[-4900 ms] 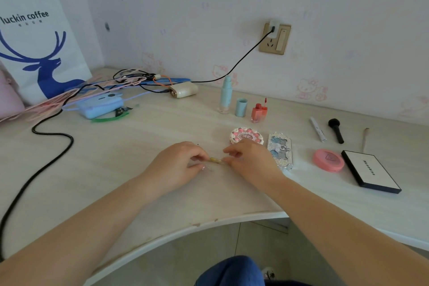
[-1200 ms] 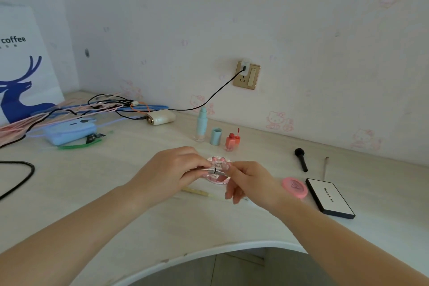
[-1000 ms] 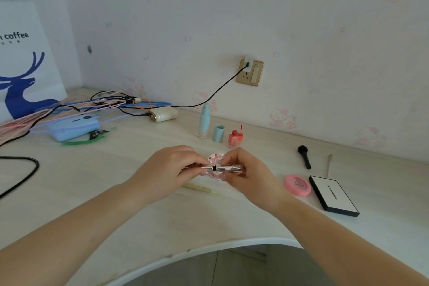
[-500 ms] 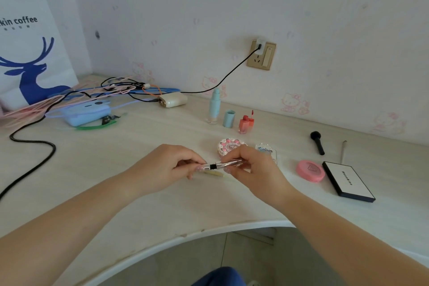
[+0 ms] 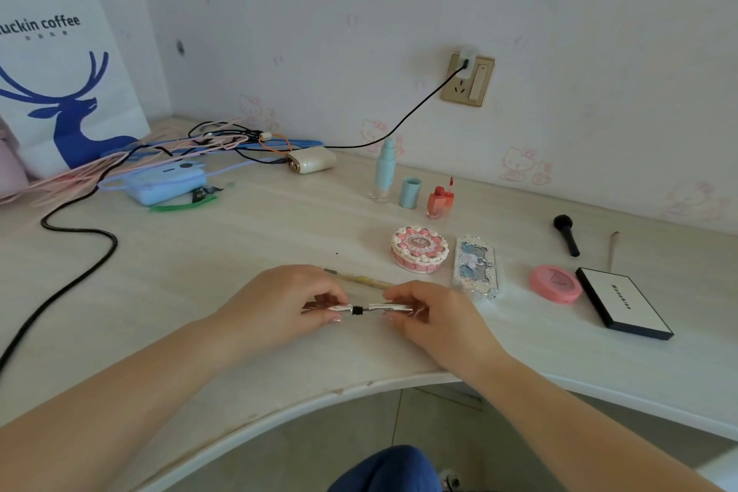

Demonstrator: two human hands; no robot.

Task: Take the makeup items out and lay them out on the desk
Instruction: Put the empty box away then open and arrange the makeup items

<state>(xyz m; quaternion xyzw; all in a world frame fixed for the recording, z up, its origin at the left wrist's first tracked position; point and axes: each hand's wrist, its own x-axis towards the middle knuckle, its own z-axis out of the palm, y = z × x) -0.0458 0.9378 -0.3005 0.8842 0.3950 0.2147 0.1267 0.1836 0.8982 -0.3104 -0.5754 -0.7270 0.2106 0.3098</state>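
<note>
Lowered toward the desk (image 5: pixel 199 292) since half a second ago, the slim silver tube (image 5: pixel 359 308) is now being held level just above the surface near the front edge, where a second ago it was being held up in front of the round pink compact (image 5: pixel 419 255). It is being pinched at one end by the left hand (image 5: pixel 279 304) and at the other by the right hand (image 5: pixel 435 316), with a dark joint showing between them. Just behind it a thin gold pencil (image 5: pixel 359 279) is lying. Judging from this, the tube is being set down beside the pencil, joining the items already laid out.
</note>
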